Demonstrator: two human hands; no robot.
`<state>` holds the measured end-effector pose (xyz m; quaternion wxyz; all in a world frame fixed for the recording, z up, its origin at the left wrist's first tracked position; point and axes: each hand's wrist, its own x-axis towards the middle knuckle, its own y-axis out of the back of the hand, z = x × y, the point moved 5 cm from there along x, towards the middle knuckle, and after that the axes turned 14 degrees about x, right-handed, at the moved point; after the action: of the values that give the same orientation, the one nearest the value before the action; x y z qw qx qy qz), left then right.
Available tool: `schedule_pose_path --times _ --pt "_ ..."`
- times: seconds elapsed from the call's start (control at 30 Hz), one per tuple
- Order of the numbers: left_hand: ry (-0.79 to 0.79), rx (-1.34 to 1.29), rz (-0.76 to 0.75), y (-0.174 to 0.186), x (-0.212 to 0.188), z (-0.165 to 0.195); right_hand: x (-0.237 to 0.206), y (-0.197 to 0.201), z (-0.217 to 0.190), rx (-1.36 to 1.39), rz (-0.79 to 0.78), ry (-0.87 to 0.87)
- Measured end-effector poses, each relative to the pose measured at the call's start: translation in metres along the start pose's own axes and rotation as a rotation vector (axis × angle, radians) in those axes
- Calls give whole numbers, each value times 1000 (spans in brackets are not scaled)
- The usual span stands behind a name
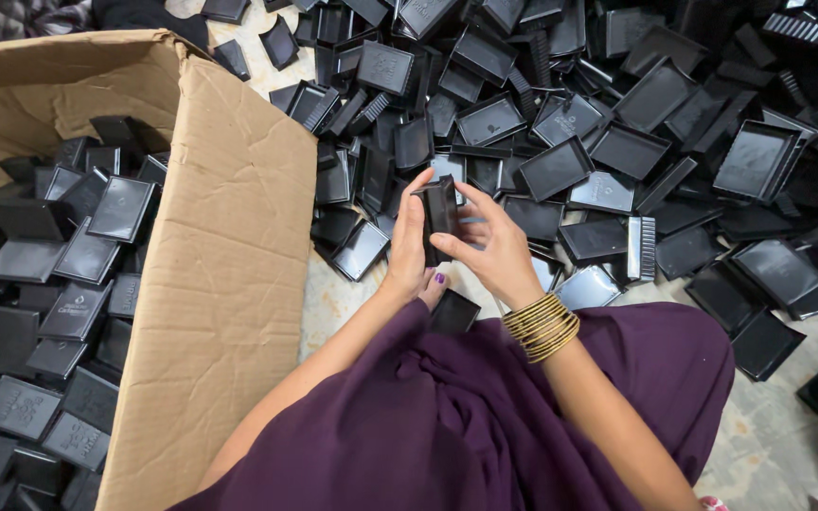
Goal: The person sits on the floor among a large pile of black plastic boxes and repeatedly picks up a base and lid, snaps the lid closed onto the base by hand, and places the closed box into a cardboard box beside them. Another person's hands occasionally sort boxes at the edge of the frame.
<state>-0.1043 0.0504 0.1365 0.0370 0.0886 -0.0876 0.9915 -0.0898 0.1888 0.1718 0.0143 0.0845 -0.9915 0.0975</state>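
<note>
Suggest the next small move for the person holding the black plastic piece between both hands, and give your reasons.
Probably press the two hands together to close the black plastic piece. The left hand and right hand both grip it upright above the loose pile of black trays. The cardboard box at the left already holds similar closed pieces, so it likely goes there afterwards.

Black plastic case held upright between two hands

The small black case (440, 216) is glossy and rectangular, standing on end with its narrow edge toward the camera. The left hand (411, 248) grips its left side, the right hand (496, 248) its right. It sits just right of the cardboard box (229, 284).
</note>
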Motion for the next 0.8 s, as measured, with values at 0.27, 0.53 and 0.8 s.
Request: schedule_pose_path --times 0.27,0.53,0.8 --pt "70 -96 -32 -2 -4 8 -6 -17 -8 -331 -104 187" --pt "-29 390 79 21 9 29 -10 -15 -27 -615 -72 424" --pt "-90 520 72 30 0 47 1 10 6 169 -80 -95"
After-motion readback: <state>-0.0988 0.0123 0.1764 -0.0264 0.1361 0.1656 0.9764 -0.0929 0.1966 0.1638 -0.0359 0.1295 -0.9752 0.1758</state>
